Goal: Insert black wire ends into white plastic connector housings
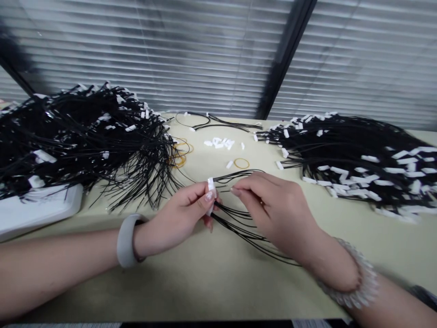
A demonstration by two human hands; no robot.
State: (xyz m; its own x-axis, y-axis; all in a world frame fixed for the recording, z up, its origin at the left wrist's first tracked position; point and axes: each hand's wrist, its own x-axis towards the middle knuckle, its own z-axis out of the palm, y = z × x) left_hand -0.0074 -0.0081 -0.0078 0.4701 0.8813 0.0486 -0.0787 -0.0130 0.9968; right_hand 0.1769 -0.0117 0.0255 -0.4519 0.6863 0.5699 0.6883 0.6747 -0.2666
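Wires are heaped against a white tray, a white plug filled with black cords is pinched by the closed left hand above the table, and one thin wire is pinched by the right hand, nearly shut.

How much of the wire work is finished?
The right pile looks done, with white plugs at its edges. The left hand holds a plug with wires in it; the right hand seems to pinch another wire. The left pile's bare ends and the loose plugs look left.
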